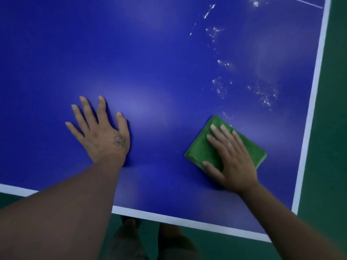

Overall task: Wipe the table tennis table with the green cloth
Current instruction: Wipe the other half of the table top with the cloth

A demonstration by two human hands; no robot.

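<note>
The blue table tennis table (150, 62) with white edge lines fills most of the view. A folded green cloth (201, 151) lies flat on it near the right corner. My right hand (229, 156) presses down on the cloth with fingers spread flat. My left hand (101, 132) rests palm down on the bare blue surface, fingers apart, holding nothing. A trail of white droplets and smears (221, 85) runs up the table beyond the cloth, toward the far right.
The table's near white edge (169, 218) and right white edge (313, 102) meet at the lower right corner. Green floor (330, 128) lies beyond both edges. My feet (150, 241) stand just below the near edge.
</note>
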